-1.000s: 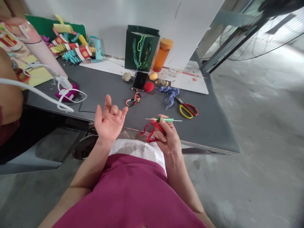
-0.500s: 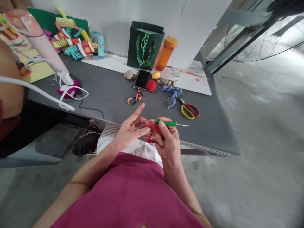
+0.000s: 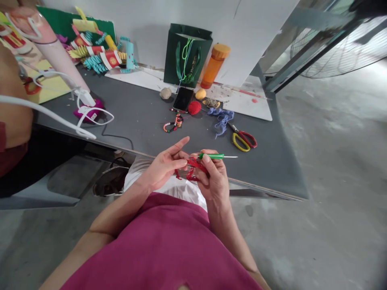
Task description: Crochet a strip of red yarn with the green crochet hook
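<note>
- While a crochet hook (image 3: 211, 156) is pinched by its green handle in the right hand (image 3: 213, 179), a slip is judged the main risk: if that pinch were loosened, the hook could be turned in the fingers and the loops could be lost.
- Loops of a red yarn piece (image 3: 192, 169) could also be pulled tight or snagged if too much tension were put on them, since the yarn is gathered closely against the right fingers.
- Should the yarn be dropped, it could be lost over the near edge of a grey table (image 3: 136, 121), as the work is held just beyond that edge, above a white cloth (image 3: 169, 187).
- The left hand (image 3: 163, 165) is held open, with its fingers extended and separated; its fingertips are just beside the yarn, but whether they touch it cannot be told.
- The red yarn piece is seen as a small, irregular tangle of loops, held between the two hands; its ends and stitch detail are too small to be made out.
- The fine metal tip of the hook is pointed away from the left hand, out over the table.
- On the table, a pair of red-and-yellow-handled scissors (image 3: 242, 139) and a blue-purple yarn bundle (image 3: 222, 119) are laid well beyond the hands, near a red ball (image 3: 194, 107).
</note>
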`<state>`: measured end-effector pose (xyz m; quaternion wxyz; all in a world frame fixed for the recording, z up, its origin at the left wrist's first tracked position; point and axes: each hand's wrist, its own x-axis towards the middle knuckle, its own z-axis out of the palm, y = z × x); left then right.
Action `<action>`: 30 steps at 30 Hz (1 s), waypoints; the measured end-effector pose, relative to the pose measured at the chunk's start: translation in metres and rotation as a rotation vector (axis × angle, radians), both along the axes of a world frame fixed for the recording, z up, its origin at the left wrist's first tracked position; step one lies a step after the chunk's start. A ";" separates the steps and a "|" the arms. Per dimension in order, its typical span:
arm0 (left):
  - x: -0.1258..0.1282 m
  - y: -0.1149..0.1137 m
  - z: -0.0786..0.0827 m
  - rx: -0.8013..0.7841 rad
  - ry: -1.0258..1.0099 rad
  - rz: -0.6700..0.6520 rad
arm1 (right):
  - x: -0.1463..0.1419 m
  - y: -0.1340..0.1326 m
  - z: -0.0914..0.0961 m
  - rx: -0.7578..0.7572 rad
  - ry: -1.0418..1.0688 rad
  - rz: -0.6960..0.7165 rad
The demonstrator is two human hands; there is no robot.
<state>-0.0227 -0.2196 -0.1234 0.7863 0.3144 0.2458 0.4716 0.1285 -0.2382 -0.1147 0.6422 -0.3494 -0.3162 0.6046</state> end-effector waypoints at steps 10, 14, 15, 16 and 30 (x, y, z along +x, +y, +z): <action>0.008 -0.003 0.001 0.166 0.152 0.179 | 0.000 -0.008 0.003 0.087 -0.280 -0.135; 0.015 -0.010 0.004 0.198 0.132 0.263 | -0.001 -0.013 -0.008 0.364 -0.624 -0.346; 0.016 -0.012 0.004 0.190 0.123 0.268 | -0.003 -0.014 -0.011 0.415 -0.673 -0.396; 0.017 -0.013 0.004 0.177 0.117 0.264 | -0.006 -0.014 -0.014 0.435 -0.687 -0.431; 0.007 -0.009 0.003 0.131 0.085 0.147 | -0.006 -0.003 -0.004 0.041 -0.071 -0.124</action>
